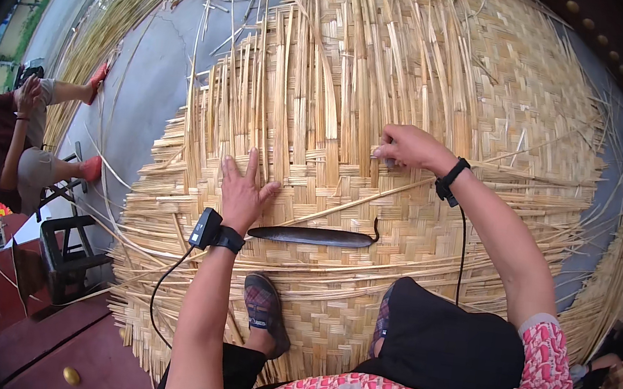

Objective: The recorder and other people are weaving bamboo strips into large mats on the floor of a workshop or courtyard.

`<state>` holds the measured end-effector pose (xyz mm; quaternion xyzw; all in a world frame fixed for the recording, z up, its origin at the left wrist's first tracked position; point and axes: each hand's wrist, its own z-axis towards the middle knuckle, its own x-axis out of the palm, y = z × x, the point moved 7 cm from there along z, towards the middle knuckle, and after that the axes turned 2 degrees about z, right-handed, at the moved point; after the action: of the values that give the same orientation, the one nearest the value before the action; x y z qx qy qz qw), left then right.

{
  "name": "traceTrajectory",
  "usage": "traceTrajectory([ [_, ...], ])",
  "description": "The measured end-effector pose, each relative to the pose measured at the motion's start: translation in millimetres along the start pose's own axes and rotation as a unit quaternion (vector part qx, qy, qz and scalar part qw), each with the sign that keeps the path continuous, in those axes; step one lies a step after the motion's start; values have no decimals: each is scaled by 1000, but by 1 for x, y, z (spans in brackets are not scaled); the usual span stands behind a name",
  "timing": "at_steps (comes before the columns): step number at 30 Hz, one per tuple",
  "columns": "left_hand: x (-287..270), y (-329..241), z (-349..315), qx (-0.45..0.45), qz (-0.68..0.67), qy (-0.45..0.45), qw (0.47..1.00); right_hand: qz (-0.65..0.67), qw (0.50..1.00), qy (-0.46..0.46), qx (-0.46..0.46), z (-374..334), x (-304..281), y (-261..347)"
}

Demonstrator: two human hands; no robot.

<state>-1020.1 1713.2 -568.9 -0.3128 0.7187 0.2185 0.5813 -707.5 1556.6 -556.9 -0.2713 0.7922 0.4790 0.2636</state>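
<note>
Matwork in split reed fills the middle of the view. The split-reed mat [332, 189] lies flat on the ground, spreading from the centre out to every hour. Judging by how it lies, a good share is done: tight weave covers the centre, the band from 1 to 2 o'clock, and the patch at 6 o'clock by the checked shoe [264, 313]. What looks left is toward 11 and 12, where long loose reed strips [334, 79] lie side by side without cross-strips, and the ragged edges at 9 and 3.

Left hand [242, 197], just off centre at 9 o'clock, rests palm down on the weave, fingers spread and pointing to 12, holding nothing. Right hand [410, 148], at 2 o'clock, is turned inward from a bent arm, its fingers curled together on a small dark object [390, 162] that I cannot identify. An iron blade with a hooked tail [311, 235] lies untouched just below centre, at 6.
</note>
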Motion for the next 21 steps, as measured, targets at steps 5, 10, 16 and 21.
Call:
traceTrajectory([
  [5, 6, 17, -5, 15, -70, 39, 997, -96, 995, 7, 10, -17, 27, 14],
  [10, -9, -8, 4, -9, -62, 31, 998, -26, 999, -40, 20, -28, -7, -19],
  [16, -14, -143, -2, 113, 35, -12, 993, -151, 987, -48, -23, -29, -2, 4],
  [21, -7, -134, 11, 155, 31, -48, 986, -73, 995, -25, 58, -39, -21, -37],
])
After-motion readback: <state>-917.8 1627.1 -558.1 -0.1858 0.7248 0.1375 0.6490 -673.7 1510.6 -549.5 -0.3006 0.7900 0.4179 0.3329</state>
